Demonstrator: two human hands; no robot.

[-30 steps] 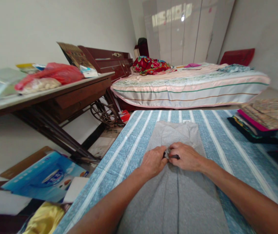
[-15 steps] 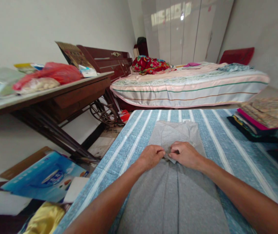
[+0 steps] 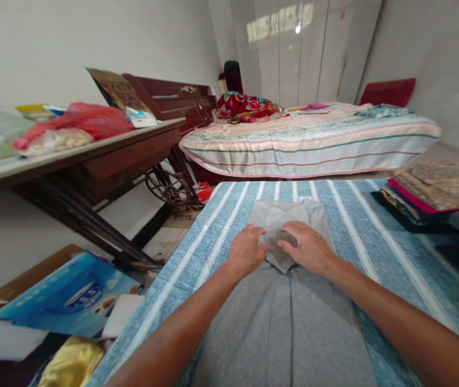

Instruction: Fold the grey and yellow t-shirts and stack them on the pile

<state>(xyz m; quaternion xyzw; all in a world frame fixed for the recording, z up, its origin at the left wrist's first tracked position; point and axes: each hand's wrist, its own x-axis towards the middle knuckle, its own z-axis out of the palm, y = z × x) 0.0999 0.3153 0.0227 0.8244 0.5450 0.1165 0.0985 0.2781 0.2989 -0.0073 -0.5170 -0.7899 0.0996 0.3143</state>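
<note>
A grey garment [image 3: 249, 333] lies lengthwise on the blue-and-white striped bed cover [image 3: 358, 236], with a dark seam line running down its middle. Near its far end a pointed flap of the grey cloth [image 3: 281, 263] lies folded toward me. My left hand [image 3: 248, 248] rests at the left side of this flap, thumb and fingers apart. On the right side my right hand [image 3: 307, 246] is curved with a gap between thumb and fingers. Neither hand pinches the cloth. The fingertips of both are over or touching the flap; exact contact is hard to tell.
Folded clothes [image 3: 439, 188] are stacked at the right. A wooden table [image 3: 133, 145] on the left bears a red plastic bag [image 3: 88, 121]. Below it are a blue carton [image 3: 72, 295] and yellow cloth [image 3: 70, 363]. Beyond the cover stands another bed [image 3: 314, 142].
Both hands have let go of the pinched cloth and spread their fingers, moving slightly apart. The pointed flap now lies down between them. The view has shifted a little.
</note>
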